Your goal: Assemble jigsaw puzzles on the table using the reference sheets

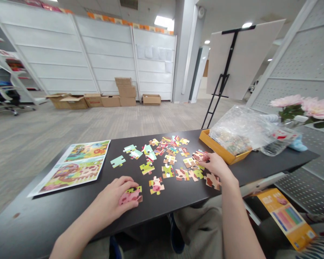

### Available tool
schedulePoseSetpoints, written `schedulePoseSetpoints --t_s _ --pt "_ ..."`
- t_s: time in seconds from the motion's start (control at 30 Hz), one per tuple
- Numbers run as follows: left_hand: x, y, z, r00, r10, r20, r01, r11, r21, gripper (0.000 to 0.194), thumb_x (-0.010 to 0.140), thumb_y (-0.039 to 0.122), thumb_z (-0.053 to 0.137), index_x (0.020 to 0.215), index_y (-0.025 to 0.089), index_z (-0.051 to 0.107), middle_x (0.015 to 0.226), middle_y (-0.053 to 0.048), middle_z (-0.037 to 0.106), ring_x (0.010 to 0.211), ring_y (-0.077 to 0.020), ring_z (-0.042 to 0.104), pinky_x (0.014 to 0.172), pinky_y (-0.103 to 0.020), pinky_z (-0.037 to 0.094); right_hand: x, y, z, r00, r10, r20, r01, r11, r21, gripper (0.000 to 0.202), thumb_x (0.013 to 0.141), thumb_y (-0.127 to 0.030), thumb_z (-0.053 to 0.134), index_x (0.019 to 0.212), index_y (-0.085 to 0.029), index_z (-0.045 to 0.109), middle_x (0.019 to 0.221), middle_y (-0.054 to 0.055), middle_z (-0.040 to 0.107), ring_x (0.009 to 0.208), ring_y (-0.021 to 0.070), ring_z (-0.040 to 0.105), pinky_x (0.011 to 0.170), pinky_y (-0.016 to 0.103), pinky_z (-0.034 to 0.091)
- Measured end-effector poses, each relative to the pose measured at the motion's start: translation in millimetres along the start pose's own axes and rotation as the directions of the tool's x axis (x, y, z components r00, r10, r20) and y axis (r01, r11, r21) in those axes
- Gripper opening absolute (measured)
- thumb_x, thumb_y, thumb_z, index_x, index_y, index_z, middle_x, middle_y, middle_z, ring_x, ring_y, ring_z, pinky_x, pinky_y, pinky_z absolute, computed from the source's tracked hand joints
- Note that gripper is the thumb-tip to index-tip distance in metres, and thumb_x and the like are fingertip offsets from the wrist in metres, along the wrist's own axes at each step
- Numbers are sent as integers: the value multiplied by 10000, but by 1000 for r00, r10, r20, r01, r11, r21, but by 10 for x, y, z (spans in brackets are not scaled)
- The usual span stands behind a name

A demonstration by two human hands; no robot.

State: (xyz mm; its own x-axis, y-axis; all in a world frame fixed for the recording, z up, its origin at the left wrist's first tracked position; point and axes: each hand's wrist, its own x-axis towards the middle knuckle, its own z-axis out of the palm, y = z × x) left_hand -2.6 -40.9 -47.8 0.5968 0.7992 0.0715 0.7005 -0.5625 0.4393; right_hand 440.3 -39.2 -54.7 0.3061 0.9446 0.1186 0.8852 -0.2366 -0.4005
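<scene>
My left hand [118, 198] rests on the dark table with thumb and fingers curled around a pink puzzle piece [131, 196] with green at its top. Just right of it lies a puzzle piece with a pig's face [156, 185]. My right hand [217, 165] pinches the edge of a brown and red-striped puzzle piece [199, 155] among the other pieces; its fingertips partly cover it. Below that hand is a brown cow-patterned piece [212, 181]. Several more pieces lie spread between the hands, including a light-blue one [118, 161] and a green one [147, 167].
A printed picture sheet [75, 167] lies at the table's left. On the right stands a yellow box [233, 158] with a plastic bag [237, 126] in it, near pink flowers [317, 107]. An easel [221, 84] is behind the table, and cardboard boxes [125, 91] line the wall.
</scene>
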Motion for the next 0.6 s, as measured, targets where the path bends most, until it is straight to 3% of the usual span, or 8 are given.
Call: schedulePoseSetpoints --t_s 0.3,0.43,0.6 --pt "-5 33 -1 999 -28 32 28 999 -15 334 878 450 666 1168 287 696 1296 -79 629 1155 -286 615 1025 -409 493 24 42 21 996 4 -90 0 999 45 213 717 -365 771 819 -223 649 877 42 706 807 213 658 690 289 451" --pt "4 55 -24 999 -33 43 34 999 -17 337 871 451 667 1163 285 697 1296 -79 628 1153 -290 614 1018 -414 495 43 38 -8 992 52 -116 -20 964 266 255 676 -370 767 818 -210 630 824 30 700 716 191 660 684 299 496" --pt "12 62 -15 998 -40 41 41 999 -25 336 867 457 667 1153 285 701 1283 -75 630 1139 -289 614 1013 -418 495 30 -8 -55 980 100 -175 10 843 538 304 690 -462 747 796 -201 633 776 38 688 717 203 678 688 323 554"
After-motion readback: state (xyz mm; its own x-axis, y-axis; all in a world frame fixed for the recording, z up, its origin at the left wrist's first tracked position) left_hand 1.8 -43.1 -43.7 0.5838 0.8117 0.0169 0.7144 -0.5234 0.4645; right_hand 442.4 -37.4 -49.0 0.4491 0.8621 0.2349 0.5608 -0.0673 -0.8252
